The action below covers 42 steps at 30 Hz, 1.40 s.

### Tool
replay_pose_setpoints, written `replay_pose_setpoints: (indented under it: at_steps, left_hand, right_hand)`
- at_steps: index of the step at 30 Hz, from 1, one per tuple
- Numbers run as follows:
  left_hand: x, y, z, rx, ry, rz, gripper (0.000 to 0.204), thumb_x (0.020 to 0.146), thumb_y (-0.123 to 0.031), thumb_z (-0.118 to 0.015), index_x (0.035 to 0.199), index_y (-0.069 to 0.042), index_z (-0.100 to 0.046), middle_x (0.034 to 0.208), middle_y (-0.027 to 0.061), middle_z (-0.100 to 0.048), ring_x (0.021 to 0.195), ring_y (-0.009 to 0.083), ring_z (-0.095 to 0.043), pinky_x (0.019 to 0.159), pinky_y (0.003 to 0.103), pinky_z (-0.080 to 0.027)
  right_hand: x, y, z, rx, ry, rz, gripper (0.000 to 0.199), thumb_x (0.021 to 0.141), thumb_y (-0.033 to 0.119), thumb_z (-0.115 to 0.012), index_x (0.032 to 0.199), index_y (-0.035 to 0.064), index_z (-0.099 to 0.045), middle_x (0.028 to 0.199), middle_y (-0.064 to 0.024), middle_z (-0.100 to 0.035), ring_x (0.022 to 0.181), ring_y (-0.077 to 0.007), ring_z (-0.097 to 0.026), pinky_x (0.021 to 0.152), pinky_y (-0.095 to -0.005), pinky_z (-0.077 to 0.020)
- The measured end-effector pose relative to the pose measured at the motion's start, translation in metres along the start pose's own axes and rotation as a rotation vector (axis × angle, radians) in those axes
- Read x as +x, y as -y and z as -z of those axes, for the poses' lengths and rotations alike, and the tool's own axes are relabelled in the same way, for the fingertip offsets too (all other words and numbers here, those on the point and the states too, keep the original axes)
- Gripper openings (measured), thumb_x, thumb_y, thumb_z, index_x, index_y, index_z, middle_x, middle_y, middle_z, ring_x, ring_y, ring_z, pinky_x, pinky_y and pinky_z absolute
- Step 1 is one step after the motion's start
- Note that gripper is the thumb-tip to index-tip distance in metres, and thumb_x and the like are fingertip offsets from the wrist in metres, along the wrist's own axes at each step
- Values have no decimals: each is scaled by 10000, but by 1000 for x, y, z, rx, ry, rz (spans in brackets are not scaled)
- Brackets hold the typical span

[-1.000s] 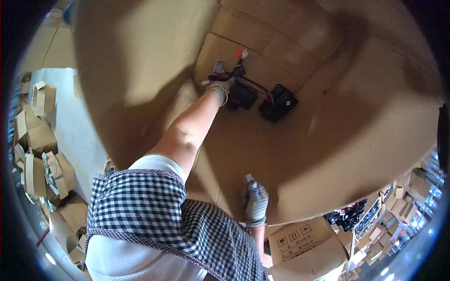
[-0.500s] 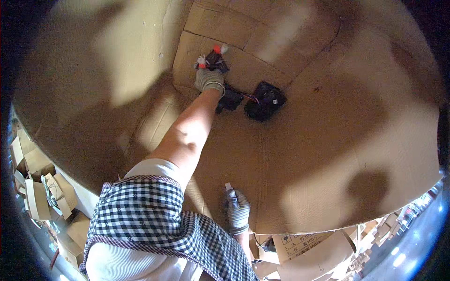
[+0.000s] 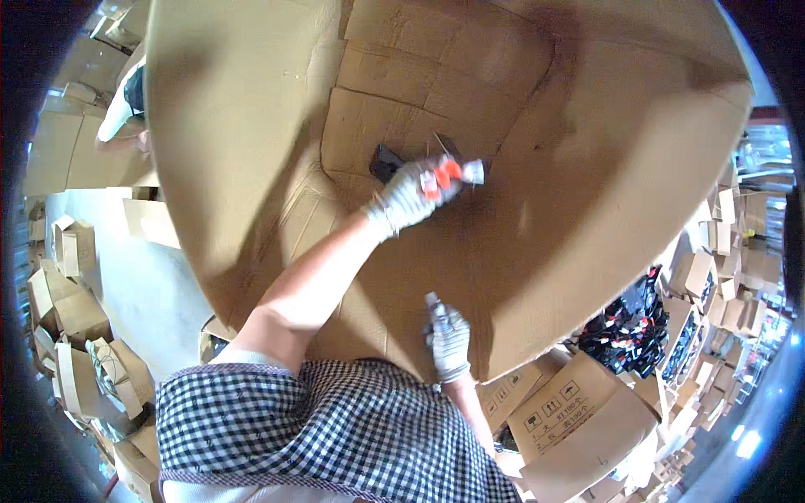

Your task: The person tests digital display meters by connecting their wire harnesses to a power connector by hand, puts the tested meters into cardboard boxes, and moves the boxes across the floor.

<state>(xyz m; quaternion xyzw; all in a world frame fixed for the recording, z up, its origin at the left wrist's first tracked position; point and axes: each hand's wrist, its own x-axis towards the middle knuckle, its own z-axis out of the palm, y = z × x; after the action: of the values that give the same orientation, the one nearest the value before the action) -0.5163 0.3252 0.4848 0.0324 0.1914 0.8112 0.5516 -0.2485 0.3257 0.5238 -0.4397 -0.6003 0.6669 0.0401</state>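
Inside a large cardboard box (image 3: 537,251), my left hand (image 3: 407,201), in a striped knit glove, is closed around a bunch of red and white connectors (image 3: 449,173) that stick out past the fingers. Just beyond the hand lies a black part (image 3: 386,163), partly covered by it. A thin dark piece shows behind the knuckles; what it belongs to is hidden. Lower down, my gloved right hand (image 3: 451,342) grips a small pale-tipped piece (image 3: 432,298), its kind too small to make out.
To the right, beyond the box edge, is a heap of black parts (image 3: 629,327) with red and white connectors. A printed carton (image 3: 579,411) stands at lower right. Open cartons (image 3: 80,314) lie on the left floor. Another person's arm (image 3: 122,117) shows at upper left.
My left hand has come nearer and to the right with the connectors. My right hand has shifted slightly up and right. The view has tilted, showing more floor around the box.
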Motion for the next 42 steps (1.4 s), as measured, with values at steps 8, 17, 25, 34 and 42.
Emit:
replay_pose_setpoints:
  at_steps: [8,17,25,34,42]
  left_hand:
    - [-171,36,-74,2027,129,91,223,740,-301,-649,836,-103,-613,754,94,-620,697,260,-602,654,365,-459]
    - [-237,33,-123,1891,-53,61,240,680,-215,-678,889,-107,-627,771,110,-621,747,313,-586,634,370,-445]
    - [-255,43,-109,1583,-310,-64,240,745,-200,-658,948,-75,-621,735,129,-609,697,312,-594,631,350,-455]
    - [-255,50,-90,1791,-265,-180,201,675,-193,-688,870,-145,-673,653,86,-598,591,285,-550,554,371,-408]
    - [-259,55,-92,2329,-137,-438,326,613,-291,-672,919,-181,-658,525,6,-426,503,209,-475,523,354,-332]
  right_hand:
    - [-7,47,34,441,-68,-215,269,871,340,-606,892,71,-599,589,53,-511,471,-23,-443,433,-163,-343]
    - [-26,73,38,246,342,-81,338,898,371,-550,968,48,-616,657,31,-552,494,-21,-435,454,-163,-342]
    - [-44,100,40,-2,609,38,353,903,367,-544,868,31,-646,555,26,-471,502,-52,-409,488,-218,-334]
    - [-48,106,31,32,656,-72,333,908,319,-537,856,9,-646,540,19,-444,475,-41,-367,456,-207,-291]
    - [-51,74,33,454,643,-492,288,877,277,-543,864,7,-644,508,22,-454,403,-38,-326,393,-192,-222]
